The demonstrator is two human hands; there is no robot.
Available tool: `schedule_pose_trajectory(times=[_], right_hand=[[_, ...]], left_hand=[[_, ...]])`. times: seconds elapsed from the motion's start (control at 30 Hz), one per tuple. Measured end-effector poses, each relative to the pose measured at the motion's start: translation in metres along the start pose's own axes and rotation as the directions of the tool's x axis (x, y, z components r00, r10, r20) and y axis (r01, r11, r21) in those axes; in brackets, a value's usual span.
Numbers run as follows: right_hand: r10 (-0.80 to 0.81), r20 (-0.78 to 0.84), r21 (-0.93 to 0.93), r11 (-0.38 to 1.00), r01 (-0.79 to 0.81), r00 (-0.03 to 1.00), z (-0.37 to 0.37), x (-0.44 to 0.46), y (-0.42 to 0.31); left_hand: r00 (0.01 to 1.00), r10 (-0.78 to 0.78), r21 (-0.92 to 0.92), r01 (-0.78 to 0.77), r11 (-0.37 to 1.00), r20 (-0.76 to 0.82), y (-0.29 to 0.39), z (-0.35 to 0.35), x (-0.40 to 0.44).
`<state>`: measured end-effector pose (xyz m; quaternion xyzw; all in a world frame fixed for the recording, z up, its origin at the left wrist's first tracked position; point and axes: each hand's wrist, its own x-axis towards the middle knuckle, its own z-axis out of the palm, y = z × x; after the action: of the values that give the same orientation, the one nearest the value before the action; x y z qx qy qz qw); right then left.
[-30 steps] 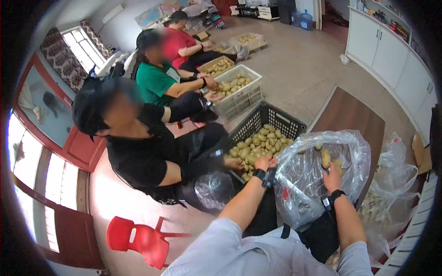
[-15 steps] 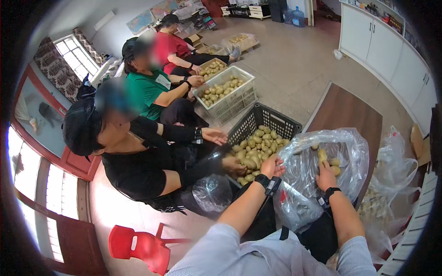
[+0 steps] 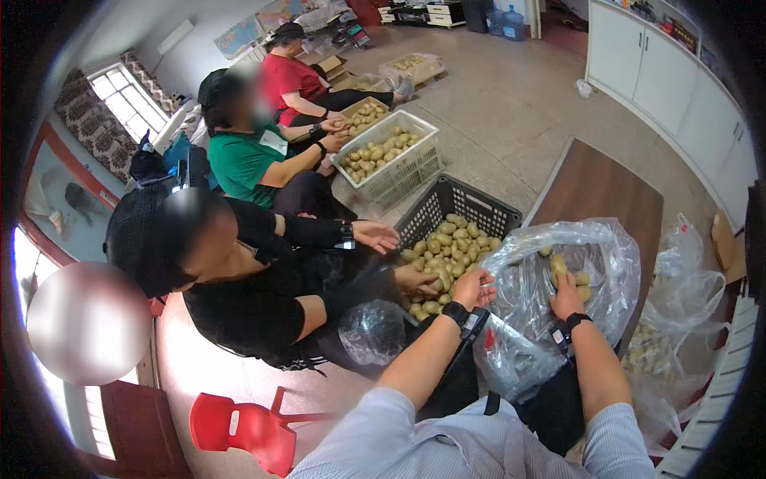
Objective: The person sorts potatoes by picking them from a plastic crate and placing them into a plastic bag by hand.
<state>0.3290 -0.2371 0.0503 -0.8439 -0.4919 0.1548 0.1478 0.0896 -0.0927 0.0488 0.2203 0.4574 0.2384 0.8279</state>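
Observation:
Inside a clear plastic bag [image 3: 519, 351], my right hand [image 3: 567, 299] is closed round a yellowish-brown kiwifruit [image 3: 558, 266]. A few more kiwifruit [image 3: 583, 286] lie in the bag beside my fingers. My left hand [image 3: 476, 289] is at the bag's left rim with curled fingers that appear to pinch the plastic; the fingertips are partly hidden. Just beyond it stands a black crate [image 3: 479, 199] holding many kiwifruit [image 3: 455, 247]. A co-worker in black reaches over this crate, one hand [image 3: 415, 279] on the fruit and the other hand [image 3: 375, 236] held palm open.
Behind the black crate stands a white crate [image 3: 407, 172] of kiwifruit, with two more co-workers beside it. A brown board [image 3: 598, 191] lies beyond the bag. More clear plastic bags [image 3: 678, 311] are at my right, and a red chair [image 3: 239, 427] is at lower left.
The co-worker in black has lowered their head slightly and shifted their nearer hand over the fruit. My right hand has moved very little with its kiwifruit; my left stays at the bag's rim.

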Motion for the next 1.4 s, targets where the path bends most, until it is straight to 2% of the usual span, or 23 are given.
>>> schedule_pose_trajectory(times=[0.1,0.13,0.17,0.2,0.33,0.4,0.5,0.63,0.7,0.83,0.9,0.93,1.0,1.03,1.07,1.17,1.27,1.37,1.4], right_hand=[[-0.034,0.012,0.056,0.998,0.034,0.999,-0.008,-0.003,-0.002],[0.002,0.014,0.042,0.999,-0.003,1.0,-0.015,-0.008,-0.012],[-0.029,0.005,0.06,0.998,0.028,1.0,-0.019,-0.012,-0.015],[-0.061,-0.047,0.053,0.997,0.063,0.997,-0.005,-0.008,-0.002],[0.017,-0.098,0.031,0.999,-0.014,0.995,0.009,-0.019,0.005],[0.038,-0.026,0.015,0.999,-0.037,0.999,0.005,-0.023,-0.002],[0.043,-0.064,-0.019,0.999,-0.045,0.997,0.008,-0.031,-0.008],[0.028,-0.045,-0.007,1.0,-0.029,0.999,0.01,-0.04,-0.013],[0.069,-0.054,-0.083,0.994,-0.074,0.996,0.015,-0.043,-0.017],[0.073,-0.056,-0.101,0.992,-0.078,0.996,0.02,-0.045,-0.017],[0.13,-0.066,-0.008,0.991,-0.131,0.989,0.021,-0.047,-0.019],[0.103,-0.058,-0.009,0.995,-0.104,0.993,0.022,-0.049,-0.021],[0.123,-0.04,-0.074,0.989,-0.126,0.992,0.019,-0.054,-0.026],[0.063,-0.039,-0.105,0.992,-0.066,0.997,0.024,-0.056,-0.023],[0.002,-0.039,-0.134,0.991,-0.007,0.999,0.028,-0.057,-0.019],[0.049,0.031,-0.171,0.984,-0.043,0.998,0.026,-0.064,-0.027],[0.056,0.077,-0.131,0.99,-0.045,0.995,0.018,-0.072,-0.036],[0.137,0.081,-0.109,0.986,-0.128,0.987,0.021,-0.066,-0.037],[0.201,0.109,-0.017,0.98,-0.2,0.973,0.025,-0.061,-0.034]], left_hand=[[0.998,-0.053,0.122,0.05,0.991,0.026,0.001,-0.002,0.003],[1.0,0.012,0.09,-0.011,0.996,-0.013,-0.002,0.0,0.002],[0.996,-0.063,0.113,0.056,0.992,0.057,0.0,-0.005,0.007],[1.0,0.004,0.052,-0.006,0.999,0.025,-0.003,-0.003,0.007],[0.991,-0.006,0.046,0.0,0.999,0.134,0.0,0.0,0.002],[0.999,-0.011,0.067,0.007,0.998,0.05,0.005,0.003,-0.001],[1.0,-0.014,0.061,0.015,0.998,-0.014,0.004,0.006,-0.002],[1.0,-0.023,0.066,0.022,0.998,0.015,0.003,0.0,0.005],[1.0,-0.01,0.068,0.009,0.998,0.016,0.002,0.0,0.005],[1.0,0.003,0.07,-0.003,0.998,0.013,0.002,0.0,0.001],[0.999,0.038,0.083,-0.037,0.996,-0.005,-0.001,0.0,0.001],[0.995,0.087,0.11,-0.091,0.99,0.037,-0.006,-0.008,0.008],[0.997,0.071,0.146,-0.07,0.987,-0.002,-0.002,-0.004,-0.001],[0.997,0.064,0.165,-0.055,0.985,-0.048,0.001,0.003,-0.011],[0.998,0.053,0.148,-0.05,0.988,-0.019,0.001,-0.001,-0.009],[0.995,0.085,0.112,-0.091,0.99,0.057,-0.002,-0.008,-0.008],[0.995,0.096,0.163,-0.1,0.982,0.033,0.0,-0.009,-0.015],[0.998,0.054,0.109,-0.059,0.992,0.043,-0.004,-0.009,-0.009],[0.998,0.054,0.11,-0.058,0.992,0.04,-0.004,-0.008,-0.01]])
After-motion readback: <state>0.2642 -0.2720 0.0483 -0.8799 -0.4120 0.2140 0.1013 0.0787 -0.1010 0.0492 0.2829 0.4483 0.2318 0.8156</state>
